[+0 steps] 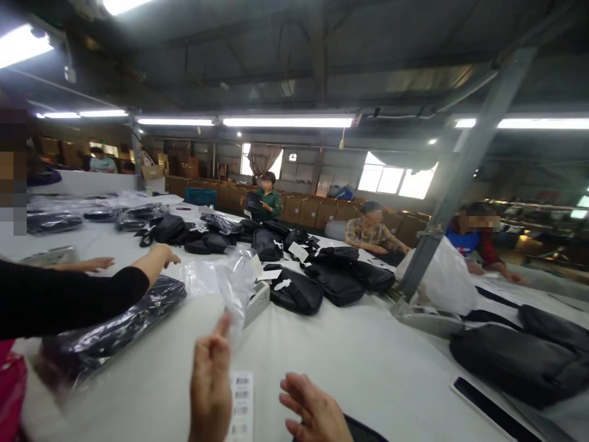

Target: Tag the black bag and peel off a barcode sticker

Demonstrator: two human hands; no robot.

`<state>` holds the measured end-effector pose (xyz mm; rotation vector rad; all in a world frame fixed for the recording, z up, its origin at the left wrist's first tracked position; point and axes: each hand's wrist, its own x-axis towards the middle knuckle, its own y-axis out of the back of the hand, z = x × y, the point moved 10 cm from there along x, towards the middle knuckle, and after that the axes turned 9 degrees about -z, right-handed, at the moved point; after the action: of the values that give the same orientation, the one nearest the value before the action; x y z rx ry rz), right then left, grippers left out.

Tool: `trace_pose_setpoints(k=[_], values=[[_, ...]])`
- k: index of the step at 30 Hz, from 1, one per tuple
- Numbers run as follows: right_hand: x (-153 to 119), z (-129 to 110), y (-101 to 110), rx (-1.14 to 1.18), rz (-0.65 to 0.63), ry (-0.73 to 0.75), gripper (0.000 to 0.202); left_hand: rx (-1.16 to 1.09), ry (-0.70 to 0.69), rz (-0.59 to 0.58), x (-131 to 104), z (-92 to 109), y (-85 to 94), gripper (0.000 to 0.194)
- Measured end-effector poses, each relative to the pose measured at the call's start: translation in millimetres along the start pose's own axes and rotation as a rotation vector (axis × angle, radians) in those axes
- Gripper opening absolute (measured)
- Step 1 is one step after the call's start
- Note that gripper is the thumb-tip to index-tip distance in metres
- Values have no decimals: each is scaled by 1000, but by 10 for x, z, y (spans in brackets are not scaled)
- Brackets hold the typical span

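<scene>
Head view: white table (368, 368).
Left hand (210, 383): fingers pinched on clear plastic bag (234, 285).
Right hand (313, 411): open, fingers apart, beside barcode label strip (242, 405).

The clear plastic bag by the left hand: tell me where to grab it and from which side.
Take the clear plastic bag by its loose upper edge, coming from the near side where the left hand already reaches up to it. The film stands crumpled and upright there, so a thumb-and-finger pinch should catch it; lower down it lies against the small white box and the white table.
</scene>
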<state>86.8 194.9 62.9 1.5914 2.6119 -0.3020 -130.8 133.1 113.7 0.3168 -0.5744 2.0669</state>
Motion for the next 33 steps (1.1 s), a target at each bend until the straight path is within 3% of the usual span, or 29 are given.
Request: trace_pose_setpoints(k=[3,5,7,10,13,16,18,21,23,24,26,28,30,33], values=[[-34,-258,-304,-152,-160,40,64,189,150,-409,-726,-393,-745,18],[-155,-475,-316,-413,-176,140,54,189,181,-579,-1014,-520,-1041,21],[-322,-621,-152,-630,-61,192,48,133,136,-623,-1100,-502,-1200,26],[-563,-704,214,-731,169,201,56,79,17,-704,-1139,-368,-1462,34],[-619,-677,450,-712,200,210,46,119,-32,-790,-1238,-263,-1731,37],[-565,-688,805,-509,251,202,44,116,-51,-798,-1265,-151,-1838,30],[-572,-797,1112,-340,357,236,49,69,119,-777,-1165,-286,-1803,33],[-607,-1086,1344,-296,407,333,52,-268,724,-620,-1009,-859,-1694,44],[-602,-1265,1273,-388,319,380,49,-594,1072,-591,-1002,-1097,-1877,58],[-598,-1327,1192,-454,258,390,45,-716,1155,-635,-954,-1116,-2041,66],[-617,-1417,979,-648,130,418,34,-839,1133,-780,-726,-1027,-2423,76],[-694,-1494,775,-923,49,481,30,-879,1004,-876,-405,-845,-2820,78],[-809,-1574,665,-1237,61,563,29,-886,887,-902,-64,-616,-3195,73],[-941,-1659,691,-1574,140,662,26,-843,716,-890,406,-304,-3620,51]])
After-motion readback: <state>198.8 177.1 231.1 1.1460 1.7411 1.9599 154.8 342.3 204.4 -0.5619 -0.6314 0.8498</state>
